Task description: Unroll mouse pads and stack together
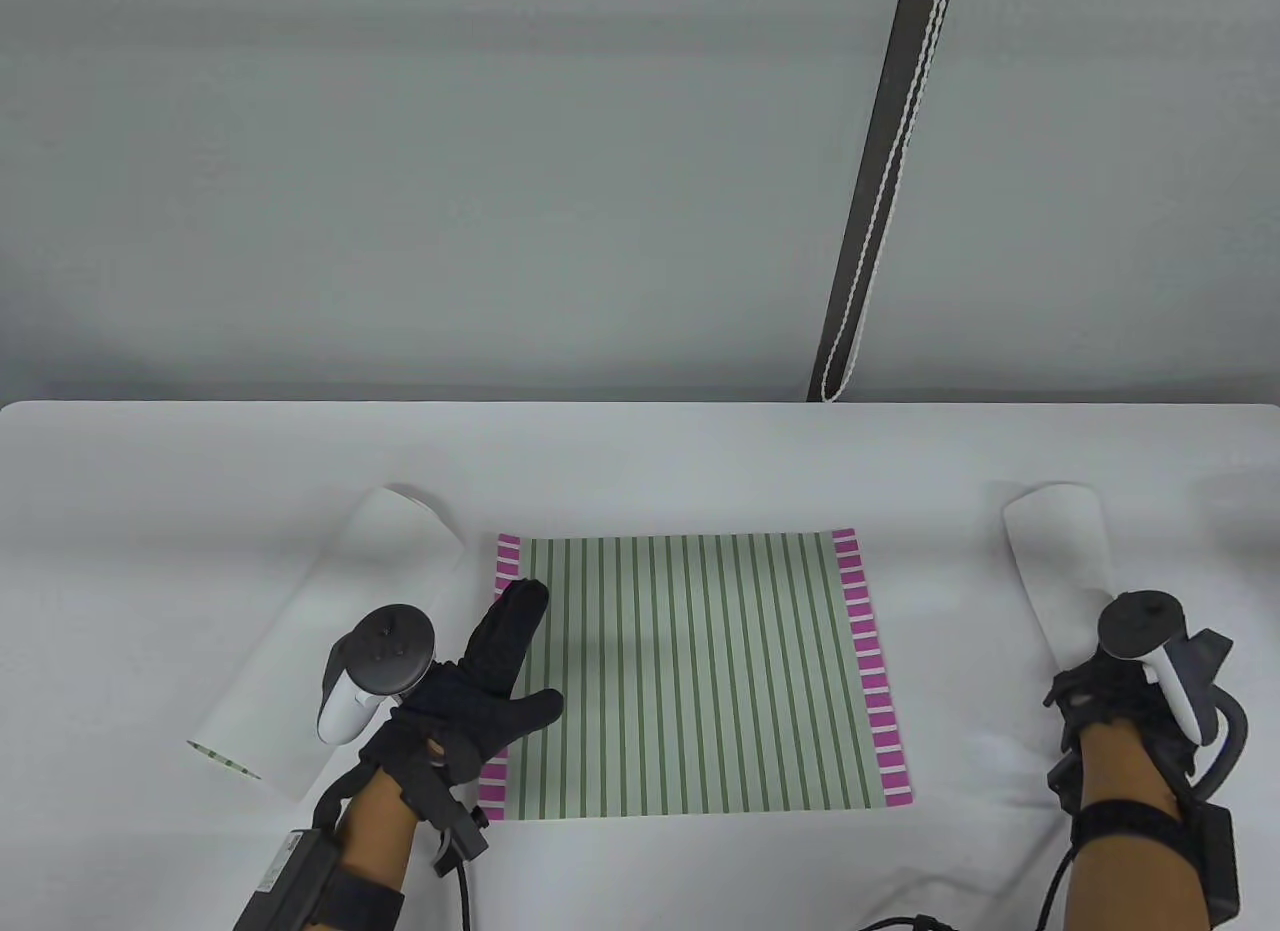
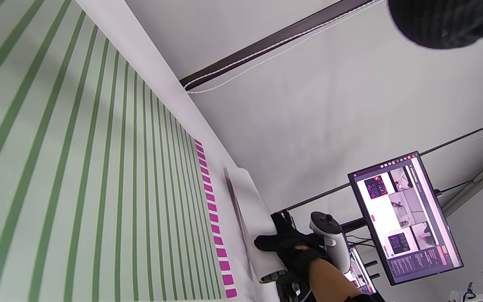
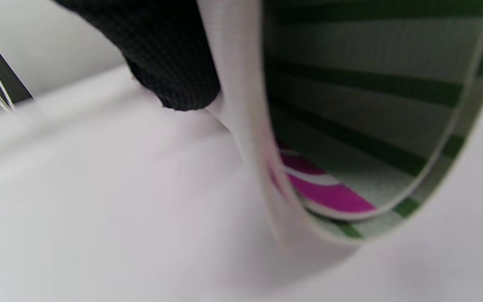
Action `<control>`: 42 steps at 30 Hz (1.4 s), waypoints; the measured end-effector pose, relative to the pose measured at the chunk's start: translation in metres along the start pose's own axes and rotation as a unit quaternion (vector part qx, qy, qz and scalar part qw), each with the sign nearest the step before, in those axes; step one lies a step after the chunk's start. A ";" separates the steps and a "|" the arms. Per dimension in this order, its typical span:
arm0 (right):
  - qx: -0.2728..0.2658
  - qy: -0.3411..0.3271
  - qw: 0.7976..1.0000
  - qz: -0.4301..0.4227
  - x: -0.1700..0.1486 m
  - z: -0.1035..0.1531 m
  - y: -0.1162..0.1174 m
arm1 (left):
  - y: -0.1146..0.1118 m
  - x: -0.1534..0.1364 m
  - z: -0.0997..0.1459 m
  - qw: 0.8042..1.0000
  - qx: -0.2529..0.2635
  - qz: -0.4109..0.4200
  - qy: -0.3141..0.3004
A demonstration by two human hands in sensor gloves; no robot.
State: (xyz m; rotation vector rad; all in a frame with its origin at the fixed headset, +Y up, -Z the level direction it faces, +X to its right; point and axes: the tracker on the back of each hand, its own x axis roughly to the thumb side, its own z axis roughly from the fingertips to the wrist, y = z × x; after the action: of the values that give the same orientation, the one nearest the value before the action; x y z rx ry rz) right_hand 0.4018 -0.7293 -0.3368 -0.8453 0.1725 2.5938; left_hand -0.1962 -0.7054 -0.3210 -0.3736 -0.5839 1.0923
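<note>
A green-striped mouse pad [image 1: 690, 671] with magenta end bands lies unrolled flat at the table's middle; it fills the left of the left wrist view [image 2: 78, 188]. My left hand [image 1: 495, 671] rests flat on its left edge, fingers stretched out. A rolled white pad [image 1: 320, 631] lies left of that hand. A second rolled pad [image 1: 1062, 561] lies at the right. My right hand [image 1: 1120, 691] grips its near end; the left wrist view [image 2: 292, 247] shows this too. In the right wrist view the roll's open end [image 3: 350, 126] is close, with a gloved finger [image 3: 170, 50] on its outer wall.
The white table [image 1: 640, 451] meets a grey wall behind. A dark blind strip with a white cord [image 1: 870, 191] hangs at the back right. A lit monitor [image 2: 405, 214] stands beyond the table's right side.
</note>
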 end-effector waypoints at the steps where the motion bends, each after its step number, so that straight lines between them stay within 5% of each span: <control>1: 0.001 -0.009 1.000 -0.025 0.004 0.002 -0.002 | 0.000 0.000 0.000 1.000 0.000 0.000 -0.001; 8: 0.046 -0.132 0.977 -0.160 0.064 0.031 -0.020 | -0.003 0.000 -0.003 1.000 0.003 0.009 -0.006; 12: 0.090 -0.228 0.947 -0.210 0.100 0.058 -0.017 | -0.007 0.003 -0.006 0.999 -0.005 0.033 -0.007; 20: 0.178 -0.357 0.864 -0.306 0.144 0.120 0.029 | -0.021 -0.006 -0.018 0.997 -0.010 0.074 0.021; 25: 0.288 -0.379 0.788 -0.391 0.159 0.141 0.067 | -0.038 -0.016 -0.026 0.989 -0.037 0.131 0.050; 29: 0.350 -0.399 0.758 -0.379 0.170 0.155 0.088 | -0.046 -0.020 -0.032 0.982 -0.036 0.177 0.055; 37: 0.466 -0.419 0.667 -0.404 0.184 0.184 0.124 | -0.059 -0.022 -0.040 0.978 -0.061 0.193 0.048; 38: 0.473 -0.422 0.660 -0.403 0.185 0.185 0.127 | -0.059 -0.020 -0.039 0.976 -0.065 0.204 0.044; 42: 0.438 -0.450 0.704 -0.333 0.190 0.191 0.126 | -0.064 -0.018 -0.040 0.971 -0.066 0.225 0.042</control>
State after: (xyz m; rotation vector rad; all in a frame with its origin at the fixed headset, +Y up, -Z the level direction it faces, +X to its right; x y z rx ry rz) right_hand 0.1078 -0.7340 -0.2954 0.6288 0.5957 1.6044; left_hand -0.1318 -0.7492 -0.3217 -0.6895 -0.5093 1.4676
